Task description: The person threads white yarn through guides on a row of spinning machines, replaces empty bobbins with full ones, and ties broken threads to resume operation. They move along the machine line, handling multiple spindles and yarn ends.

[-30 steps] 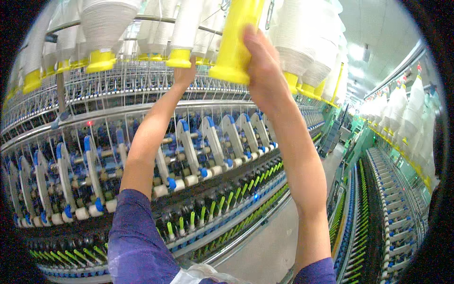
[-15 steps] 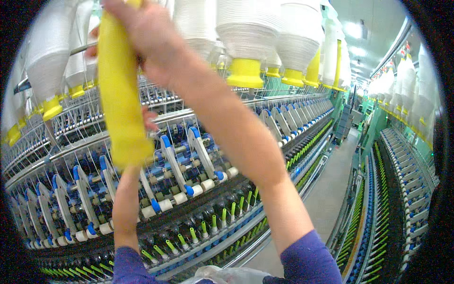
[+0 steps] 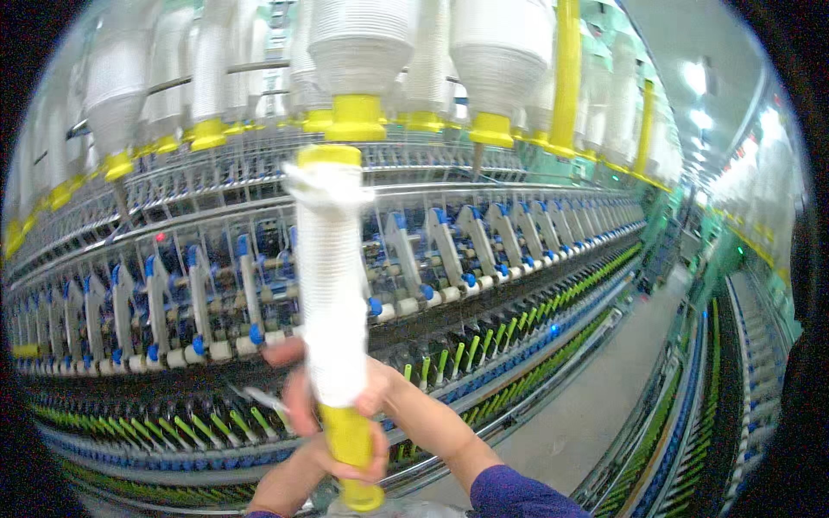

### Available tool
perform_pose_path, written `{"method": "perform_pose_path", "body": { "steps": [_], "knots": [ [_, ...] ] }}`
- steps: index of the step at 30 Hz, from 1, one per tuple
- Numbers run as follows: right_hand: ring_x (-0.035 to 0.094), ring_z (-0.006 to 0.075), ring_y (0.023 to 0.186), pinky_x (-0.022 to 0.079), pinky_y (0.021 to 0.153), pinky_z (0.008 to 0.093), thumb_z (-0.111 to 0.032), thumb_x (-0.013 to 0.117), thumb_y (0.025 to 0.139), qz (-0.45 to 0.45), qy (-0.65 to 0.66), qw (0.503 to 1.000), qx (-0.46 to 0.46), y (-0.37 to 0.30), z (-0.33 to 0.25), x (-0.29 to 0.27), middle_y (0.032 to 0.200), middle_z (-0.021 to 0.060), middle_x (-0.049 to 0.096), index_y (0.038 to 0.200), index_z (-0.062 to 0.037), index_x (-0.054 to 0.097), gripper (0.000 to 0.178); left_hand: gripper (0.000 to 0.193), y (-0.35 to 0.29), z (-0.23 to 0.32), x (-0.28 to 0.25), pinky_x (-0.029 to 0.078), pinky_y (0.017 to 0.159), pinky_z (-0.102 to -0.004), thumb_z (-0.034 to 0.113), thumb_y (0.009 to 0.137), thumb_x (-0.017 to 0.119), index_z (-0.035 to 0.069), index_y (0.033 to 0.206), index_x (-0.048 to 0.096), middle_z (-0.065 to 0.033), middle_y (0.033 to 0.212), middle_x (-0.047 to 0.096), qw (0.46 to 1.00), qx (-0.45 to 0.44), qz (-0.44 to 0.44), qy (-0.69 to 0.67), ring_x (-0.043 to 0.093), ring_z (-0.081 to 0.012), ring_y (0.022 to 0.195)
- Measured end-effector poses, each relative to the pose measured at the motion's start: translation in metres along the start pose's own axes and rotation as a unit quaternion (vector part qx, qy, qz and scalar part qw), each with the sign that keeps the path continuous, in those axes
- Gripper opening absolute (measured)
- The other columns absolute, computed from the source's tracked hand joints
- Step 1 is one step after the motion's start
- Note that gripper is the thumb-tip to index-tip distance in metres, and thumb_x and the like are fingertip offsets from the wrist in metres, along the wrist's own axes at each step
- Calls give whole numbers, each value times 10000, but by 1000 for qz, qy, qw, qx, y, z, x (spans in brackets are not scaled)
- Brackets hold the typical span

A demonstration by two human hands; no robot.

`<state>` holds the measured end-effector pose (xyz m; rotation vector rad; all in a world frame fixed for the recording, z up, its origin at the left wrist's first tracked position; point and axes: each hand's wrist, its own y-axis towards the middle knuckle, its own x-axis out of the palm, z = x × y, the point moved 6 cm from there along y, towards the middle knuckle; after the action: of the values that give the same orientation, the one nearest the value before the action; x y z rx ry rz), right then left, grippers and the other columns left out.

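In front of me stands a nearly upright roving bobbin (image 3: 332, 285), a yellow tube wound with white strand, its yellow ends bare at top and bottom. My left hand (image 3: 358, 464) is closed round the lower yellow end, fingers across its front. Higher up, my right hand (image 3: 374, 390) grips the lower part of the white winding, mostly hidden behind it. Blurred fingers show left of the bobbin, apparently from that hand. A loose white strand (image 3: 259, 397) trails beside them. White wraps bulge loosely near the bobbin's top, smeared by motion.
Full white bobbins (image 3: 361, 43) with yellow bases hang overhead, along with a bare yellow tube (image 3: 566, 78). Behind my hands runs a spinning frame with blue-tipped arms (image 3: 440, 242) and rows of green spindle tubes (image 3: 475, 350). An aisle (image 3: 570, 414) separates it from another frame at right.
A bare yellow tube was in my raised right hand; now both hands hold a white-wound bobbin lower down. My arms have come down and the view has shifted.
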<state>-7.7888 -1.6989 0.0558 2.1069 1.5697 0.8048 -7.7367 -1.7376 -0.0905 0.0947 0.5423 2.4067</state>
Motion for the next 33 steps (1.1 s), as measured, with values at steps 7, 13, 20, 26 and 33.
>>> {"method": "perform_pose_path", "body": {
  "steps": [7,13,20,26,33],
  "knots": [
    [614,231,703,535,626,400,-485,646,816,88,47,972,-214,-76,-44,-26,807,110,555,1357,-19,230,826,421,-33,-9,83,510,576,-296,253,653,800,54,931,555,-41,739,621,922,-153,-281,-218,602,-147,632],
    [592,219,597,526,522,361,-550,577,835,216,-72,935,-271,-66,-55,-11,752,102,543,1381,-76,225,804,390,-45,-5,42,511,688,-298,169,641,777,39,962,598,-43,820,645,977,-142,-151,58,611,-129,746],
    [577,252,553,522,508,386,-474,570,873,101,13,925,-366,-31,-54,5,828,170,515,1416,-127,139,776,588,-64,28,26,497,727,-311,166,656,800,45,1151,507,-37,894,640,926,-100,-350,-98,595,-120,814],
    [589,236,617,532,483,359,-453,603,853,258,-214,869,-364,9,-38,6,930,193,500,1428,-133,129,811,614,-78,44,-32,491,729,-304,203,661,798,32,1167,493,-40,895,632,981,-49,-140,124,593,-144,807],
    [626,274,730,556,620,395,-367,751,727,114,-41,976,-181,46,57,22,846,161,560,1455,-106,-7,1083,477,-93,52,-37,493,692,-280,156,669,780,46,1061,533,-20,830,621,971,-50,-218,-79,599,-121,733]
  ]
}}
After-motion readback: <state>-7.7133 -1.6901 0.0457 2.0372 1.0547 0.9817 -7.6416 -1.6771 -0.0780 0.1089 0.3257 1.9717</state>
